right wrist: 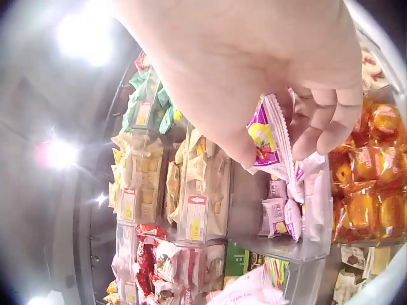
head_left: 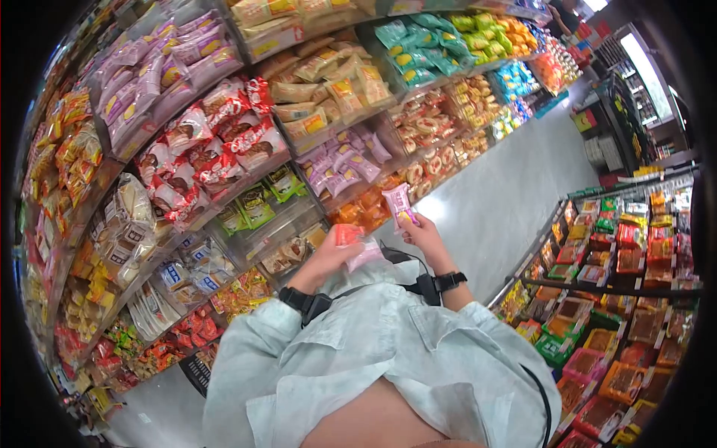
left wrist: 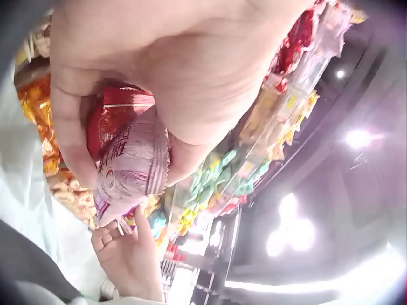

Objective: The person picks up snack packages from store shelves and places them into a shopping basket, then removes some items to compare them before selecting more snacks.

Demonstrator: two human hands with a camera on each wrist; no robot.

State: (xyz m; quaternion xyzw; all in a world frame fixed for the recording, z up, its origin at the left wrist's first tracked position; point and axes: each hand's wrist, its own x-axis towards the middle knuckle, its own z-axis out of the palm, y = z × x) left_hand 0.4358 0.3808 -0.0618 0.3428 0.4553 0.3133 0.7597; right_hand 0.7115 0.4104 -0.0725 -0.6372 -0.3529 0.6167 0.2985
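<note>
My left hand (head_left: 328,257) is curled round two small snack packets, a red one (head_left: 346,234) and a pink one (head_left: 366,252), held close to my chest. In the left wrist view the left hand (left wrist: 191,70) wraps the red packet (left wrist: 121,117) and the pink packet (left wrist: 133,168). My right hand (head_left: 424,230) pinches another pink packet (head_left: 397,203) by its lower edge and holds it upright in front of the shelves. The right wrist view has the right hand (right wrist: 254,63) with its fingertips on that pink and purple packet (right wrist: 273,136).
Tall shelves (head_left: 224,149) packed with bagged snacks run along the left. Clear bins (right wrist: 280,210) hold more pink packets. A lower rack (head_left: 620,299) of boxed goods stands on the right. A pale floor aisle (head_left: 508,194) runs between them.
</note>
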